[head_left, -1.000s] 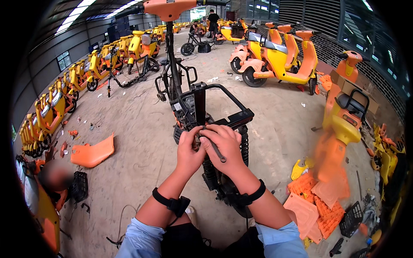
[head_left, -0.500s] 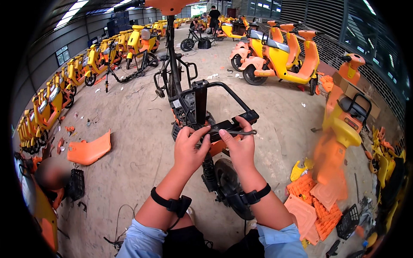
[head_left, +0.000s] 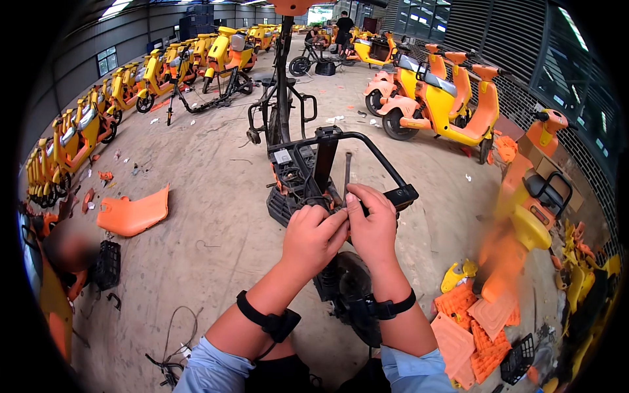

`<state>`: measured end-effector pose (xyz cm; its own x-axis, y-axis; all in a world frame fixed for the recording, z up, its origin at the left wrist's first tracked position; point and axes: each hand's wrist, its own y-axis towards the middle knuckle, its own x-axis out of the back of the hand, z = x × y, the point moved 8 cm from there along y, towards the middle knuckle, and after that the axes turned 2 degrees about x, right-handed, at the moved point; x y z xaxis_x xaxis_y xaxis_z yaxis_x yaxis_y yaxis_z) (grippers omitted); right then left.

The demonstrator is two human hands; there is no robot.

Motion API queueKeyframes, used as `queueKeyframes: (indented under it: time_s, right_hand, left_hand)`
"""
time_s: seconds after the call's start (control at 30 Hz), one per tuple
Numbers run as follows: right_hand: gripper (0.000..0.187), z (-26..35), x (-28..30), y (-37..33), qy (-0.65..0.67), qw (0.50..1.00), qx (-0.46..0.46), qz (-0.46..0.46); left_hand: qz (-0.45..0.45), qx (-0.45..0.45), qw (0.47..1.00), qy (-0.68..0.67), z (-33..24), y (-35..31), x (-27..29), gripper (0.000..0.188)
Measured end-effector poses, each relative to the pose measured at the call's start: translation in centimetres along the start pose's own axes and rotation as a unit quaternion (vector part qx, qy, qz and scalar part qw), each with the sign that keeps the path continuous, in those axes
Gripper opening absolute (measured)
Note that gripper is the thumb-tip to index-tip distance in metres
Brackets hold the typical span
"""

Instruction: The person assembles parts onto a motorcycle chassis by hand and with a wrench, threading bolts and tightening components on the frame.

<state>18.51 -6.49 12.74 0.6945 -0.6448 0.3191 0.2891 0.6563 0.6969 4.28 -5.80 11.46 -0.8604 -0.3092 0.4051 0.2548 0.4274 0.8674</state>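
Note:
Over the rear of a stripped black scooter frame (head_left: 377,154), both my hands work close together. My right hand (head_left: 375,219) is closed round a dark wrench (head_left: 348,173), whose ring end points away from me. Touching it from the other side, my left hand (head_left: 313,239) has thumb and fingers pinched together at the rear crossbar. Whatever is between those left fingertips is hidden. Wiring and a box-like part lie open in the frame just beyond my hands. The rear wheel (head_left: 354,281) is below them, partly covered by my right forearm.
An orange body panel (head_left: 134,213) lies on the floor at left. Orange plates (head_left: 452,340) and a black basket (head_left: 517,360) lie at lower right, near a yellow-orange scooter body (head_left: 524,236). Rows of scooters (head_left: 439,105) stand farther off, with two people (head_left: 343,31) at the back.
The wrench has swung from lying sideways, pointing right, to pointing away from me. My hands have drawn together at the crossbar, and the whole view has shifted slightly.

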Motion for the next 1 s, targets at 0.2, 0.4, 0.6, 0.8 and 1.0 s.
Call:
queueKeyframes:
  time_s: [0.2, 0.4, 0.6, 0.8, 1.0]
  right_hand:
    - [0.028, 5.0, -2.0, -0.4, 0.034, 0.985, 0.075, 0.153]
    - [0.043, 7.9, -1.5, -2.7, -0.099, 0.959, 0.183, 0.191]
    - [0.031, 7.2, 0.9, -4.0, -0.081, 0.963, 0.185, 0.179]
    - [0.027, 4.4, 3.3, -3.8, 0.077, 0.978, 0.145, 0.126]
    - [0.043, -2.5, 2.5, -4.3, 0.369, 0.904, -0.199, 0.08]
  left_hand:
    - [0.086, 0.021, 0.996, -0.025, 1.1, -1.1, -0.9, 0.031]
    - [0.106, -0.003, 0.994, 0.011, 0.3, -2.4, -1.0, 0.037]
    - [0.17, 0.011, 0.985, 0.023, 0.8, -2.8, -2.5, 0.015]
    - [-0.027, 0.141, 0.979, -0.147, 2.2, -1.1, 1.3, 0.018]
    - [0.001, 0.081, 0.997, -0.003, 0.5, 0.0, 0.1, 0.021]
